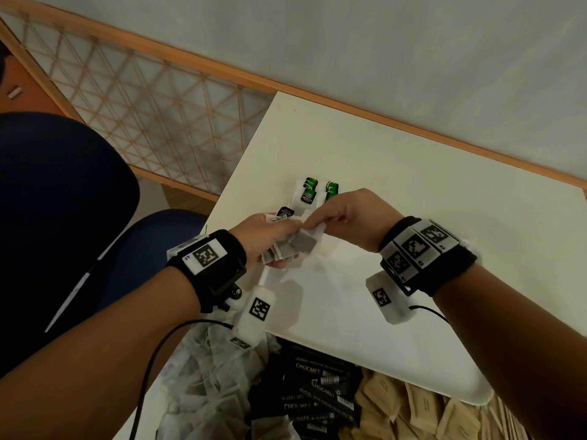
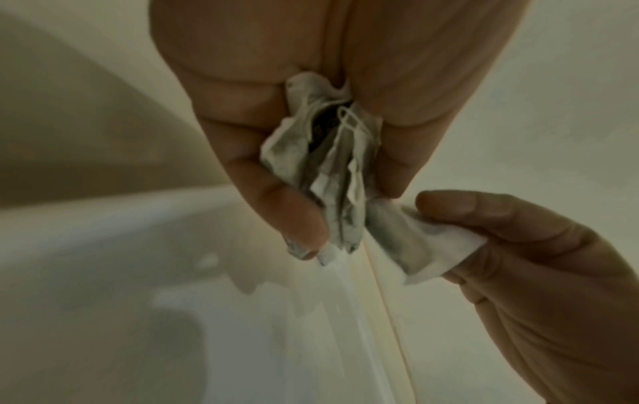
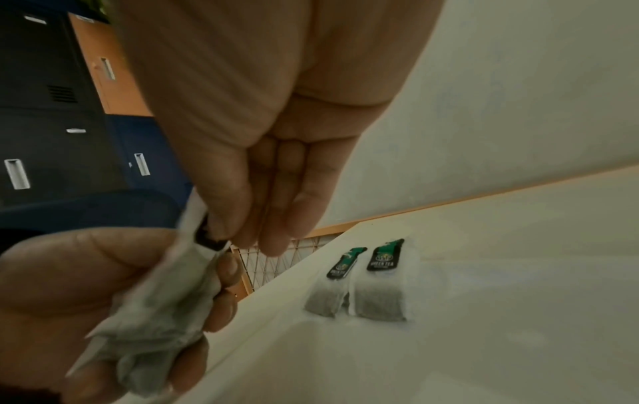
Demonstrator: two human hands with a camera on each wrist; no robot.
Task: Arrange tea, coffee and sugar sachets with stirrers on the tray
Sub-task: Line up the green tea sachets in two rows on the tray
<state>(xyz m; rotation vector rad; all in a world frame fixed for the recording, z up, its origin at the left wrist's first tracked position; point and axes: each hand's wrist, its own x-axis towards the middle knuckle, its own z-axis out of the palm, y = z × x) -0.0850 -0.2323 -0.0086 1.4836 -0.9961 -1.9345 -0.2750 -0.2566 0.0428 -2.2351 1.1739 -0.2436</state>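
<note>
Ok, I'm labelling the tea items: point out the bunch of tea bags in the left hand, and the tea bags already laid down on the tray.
bunch of tea bags (image 1: 290,247): head view, grey pouch of the front bag.
laid tea bags (image 3: 382,299): right wrist view, pouch of the right-hand bag.
tray (image 1: 413,198): head view, bare white surface.

Blue chair (image 1: 63,201), lattice screen (image 1: 133,115), dark lockers (image 3: 52,109) beyond.

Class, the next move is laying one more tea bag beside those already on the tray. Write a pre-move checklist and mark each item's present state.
1. Left hand grips the tea bag bundle: ok.
2. Right hand pinches a single tea bag: ok.
3. That bag is free of the bundle: cannot tell.
4. Placed tea bags lie side by side: ok.
5. Bare tray beside them: ok.
</note>
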